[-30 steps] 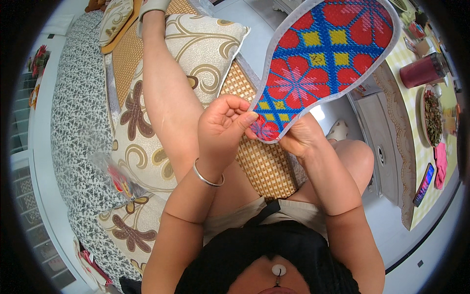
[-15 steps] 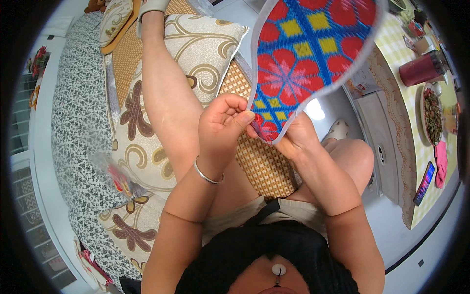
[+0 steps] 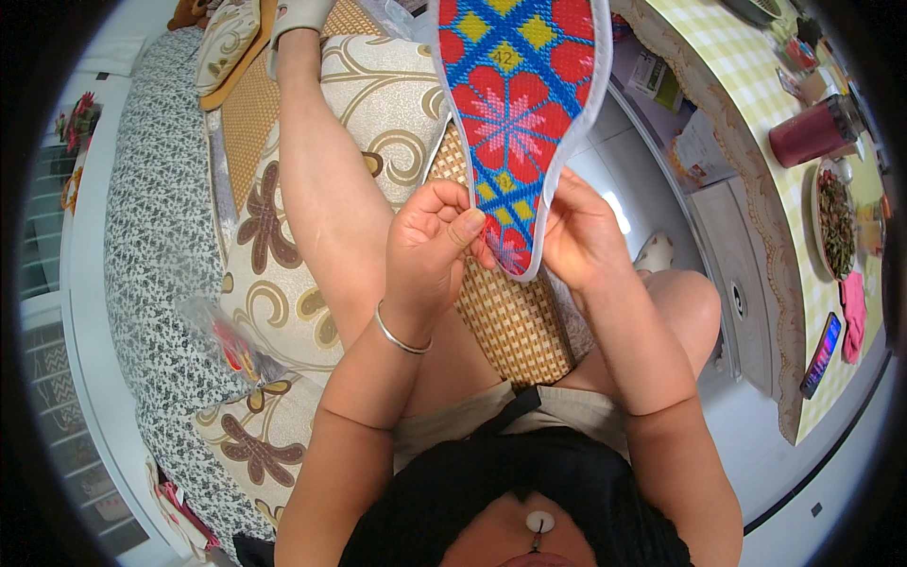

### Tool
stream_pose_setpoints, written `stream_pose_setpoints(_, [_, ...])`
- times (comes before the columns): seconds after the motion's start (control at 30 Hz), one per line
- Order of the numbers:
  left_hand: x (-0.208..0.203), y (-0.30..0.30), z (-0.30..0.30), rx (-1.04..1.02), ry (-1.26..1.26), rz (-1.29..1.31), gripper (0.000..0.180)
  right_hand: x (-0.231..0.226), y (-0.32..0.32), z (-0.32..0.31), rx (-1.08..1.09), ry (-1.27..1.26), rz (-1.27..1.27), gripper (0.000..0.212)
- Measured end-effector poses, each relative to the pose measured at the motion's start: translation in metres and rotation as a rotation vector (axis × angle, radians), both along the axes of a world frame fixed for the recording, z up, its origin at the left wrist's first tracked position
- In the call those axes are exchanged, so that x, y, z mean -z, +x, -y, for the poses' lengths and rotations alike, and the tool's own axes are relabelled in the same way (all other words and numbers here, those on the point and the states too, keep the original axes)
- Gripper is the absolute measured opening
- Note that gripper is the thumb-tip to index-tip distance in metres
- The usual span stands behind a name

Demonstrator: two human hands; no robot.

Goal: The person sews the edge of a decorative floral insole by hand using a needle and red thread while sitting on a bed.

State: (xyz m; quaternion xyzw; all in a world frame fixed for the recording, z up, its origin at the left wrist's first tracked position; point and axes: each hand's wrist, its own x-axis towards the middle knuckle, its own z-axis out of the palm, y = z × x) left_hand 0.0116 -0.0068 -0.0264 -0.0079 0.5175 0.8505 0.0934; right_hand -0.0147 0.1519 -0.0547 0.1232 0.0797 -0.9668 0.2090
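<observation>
- The embroidered insole (image 3: 515, 113) stands nearly upright in front of the person, held at its lower, narrow end; its top is cut off by the upper edge of the picture.
- The left hand (image 3: 430, 250) is closed on the insole's lower left edge, thumb and forefinger pinched together against the pale rim; whether anything thin sits between those fingertips is too small to make out.
- The right hand (image 3: 581, 231) grips the lower right edge from behind, so most of its fingers are hidden by the insole.
- The insole's face shows red flowers on blue with yellow squares, bound by a grey-white border; its back is out of sight.
- A silver bangle (image 3: 397, 335) circles the left wrist.
- Below the hands lies a woven straw mat (image 3: 515, 317), partly covered by the forearms and a bare leg stretched away to the top.
- The mat rests on a cream cushion (image 3: 378, 123) with brown scrolls, on a sofa with a grey speckled cover (image 3: 151, 283).
- A small clear bag (image 3: 231, 340) with something red inside lies on the sofa to the left; its contents are blurred.
- To the right, a table with a yellow checked cloth (image 3: 718, 66) carries a dark red cup (image 3: 812, 132), a plate of food (image 3: 836, 217) and a phone (image 3: 820, 354), all bent by the lens rim.
- The floor between is pale tile (image 3: 624, 161).
</observation>
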Motion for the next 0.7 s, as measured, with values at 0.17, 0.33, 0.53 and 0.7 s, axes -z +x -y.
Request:
stream_pose_setpoints(0.17, [-0.001, -0.001, 0.008, -0.05, -0.008, 0.055, 0.009, -0.006, -0.017, -0.035, 0.037, -0.217, -0.201, 0.01])
stream_pose_setpoints(0.33, [0.007, -0.003, 0.007, 0.124, 0.205, 0.11, 0.017, -0.019, -0.009, -0.036, 0.409, 0.761, -0.43, 0.008])
stream_pose_setpoints(0.53, [0.006, -0.004, 0.007, 0.245, 0.597, 0.239, 0.031, -0.047, 0.019, -0.007, 0.422, 1.513, -0.844, 0.009])
stream_pose_setpoints(0.7, [-0.002, -0.003, 0.001, 0.215, 0.657, 0.286, 0.034, -0.032, 0.015, 0.003, 0.651, 1.61, -1.156, 0.017])
